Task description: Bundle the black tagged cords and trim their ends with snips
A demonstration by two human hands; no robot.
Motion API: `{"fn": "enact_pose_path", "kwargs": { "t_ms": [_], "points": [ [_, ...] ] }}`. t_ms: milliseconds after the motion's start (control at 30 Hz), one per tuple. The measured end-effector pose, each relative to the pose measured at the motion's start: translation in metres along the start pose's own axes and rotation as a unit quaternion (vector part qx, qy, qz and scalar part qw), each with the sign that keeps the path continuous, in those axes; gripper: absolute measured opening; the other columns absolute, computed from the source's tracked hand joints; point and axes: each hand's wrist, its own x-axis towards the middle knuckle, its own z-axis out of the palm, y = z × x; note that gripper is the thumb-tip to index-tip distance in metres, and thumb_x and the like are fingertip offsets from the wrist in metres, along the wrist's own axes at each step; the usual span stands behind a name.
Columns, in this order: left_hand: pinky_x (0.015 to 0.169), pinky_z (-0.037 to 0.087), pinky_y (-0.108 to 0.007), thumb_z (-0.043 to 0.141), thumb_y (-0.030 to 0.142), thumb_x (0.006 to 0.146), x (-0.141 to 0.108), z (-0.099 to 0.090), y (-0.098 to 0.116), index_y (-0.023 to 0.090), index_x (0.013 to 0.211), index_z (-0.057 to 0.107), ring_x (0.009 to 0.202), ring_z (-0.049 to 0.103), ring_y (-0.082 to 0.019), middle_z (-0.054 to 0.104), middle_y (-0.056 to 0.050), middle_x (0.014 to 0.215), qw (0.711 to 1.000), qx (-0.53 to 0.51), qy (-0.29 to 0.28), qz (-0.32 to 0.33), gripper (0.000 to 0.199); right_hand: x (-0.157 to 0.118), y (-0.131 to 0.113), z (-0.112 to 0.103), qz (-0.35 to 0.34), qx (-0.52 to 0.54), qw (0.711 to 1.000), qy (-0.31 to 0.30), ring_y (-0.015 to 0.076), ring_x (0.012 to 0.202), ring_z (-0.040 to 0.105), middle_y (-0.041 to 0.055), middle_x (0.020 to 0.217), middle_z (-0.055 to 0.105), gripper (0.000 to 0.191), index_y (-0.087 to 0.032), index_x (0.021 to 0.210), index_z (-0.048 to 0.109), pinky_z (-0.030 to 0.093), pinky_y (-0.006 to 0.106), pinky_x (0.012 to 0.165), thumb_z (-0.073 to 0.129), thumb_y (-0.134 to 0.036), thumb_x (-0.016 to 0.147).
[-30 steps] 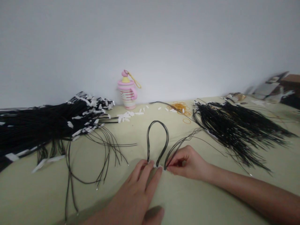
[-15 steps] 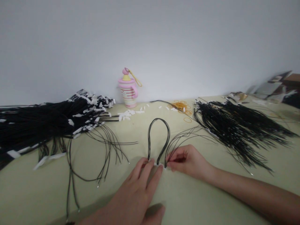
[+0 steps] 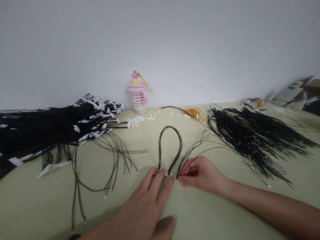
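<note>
A looped bundle of thin black wires [image 3: 170,127] lies on the pale green table [image 3: 212,213], its lower parts meeting a small white strip [image 3: 165,173]. My left hand [image 3: 147,200] rests flat with spread fingers, fingertips pressing on the strip at the foot of the loop. To the right, my right hand [image 3: 200,175] is closed in a pinch at the strip's right end, on the loose black wires [image 3: 186,155] that fan up and to the right. Its fingertips partly hide the wire ends.
A large pile of black wires with white tags [image 3: 50,126] lies left, with loose strands in front. A pink and white cup [image 3: 138,96] stands near the wall. Behind are white pieces [image 3: 135,121] and yellow rubber bands [image 3: 192,112]. More black wires [image 3: 245,140] lie right.
The loose wires by my right hand have shifted, with some strands now more upright. My right hand has barely moved, and my left hand stays on the strip.
</note>
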Motion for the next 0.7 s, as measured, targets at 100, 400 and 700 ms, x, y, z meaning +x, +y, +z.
{"fn": "enact_pose_path", "kwargs": {
  "t_ms": [100, 400, 700],
  "points": [
    [0.103, 0.032, -0.058, 0.051, 0.04, 0.082, 0.0, -0.001, 0.0, 0.008, 0.14, 0.037, 0.134, 0.024, -0.042, 0.033, -0.023, 0.144, 1.0, -0.001, -0.003, 0.0, 0.067, 0.0, 0.002, 0.0, -0.037, -0.015, 0.999, -0.003, 0.0094, 0.055, 0.058, 0.0026, 0.064, 0.066, 0.008, -0.011, 0.067, 0.068, 0.046, 0.018, 0.053, 0.069, -0.019, 0.066],
    [0.101, 0.033, -0.059, 0.05, 0.042, 0.083, 0.0, 0.008, -0.006, 0.009, 0.142, 0.033, 0.133, 0.024, -0.042, 0.032, -0.024, 0.144, 1.0, 0.015, 0.011, 0.009, 0.069, -0.008, 0.008, -0.002, -0.3, -0.232, 0.925, 0.019, 0.0125, 0.074, 0.068, 0.0042, 0.083, 0.074, 0.016, -0.016, 0.081, 0.074, 0.053, 0.019, 0.066, 0.058, -0.016, 0.081],
    [0.101, 0.037, -0.055, 0.052, 0.041, 0.082, -0.003, 0.022, -0.01, 0.013, 0.141, 0.035, 0.132, 0.026, -0.04, 0.034, -0.02, 0.144, 0.998, 0.016, 0.059, 0.022, 0.067, -0.01, 0.003, -0.001, -0.26, -0.29, 0.92, 0.05, 0.0107, 0.067, 0.065, 0.0027, 0.075, 0.071, 0.015, -0.015, 0.079, 0.072, 0.05, 0.018, 0.062, 0.057, -0.014, 0.078]
  ]
}}
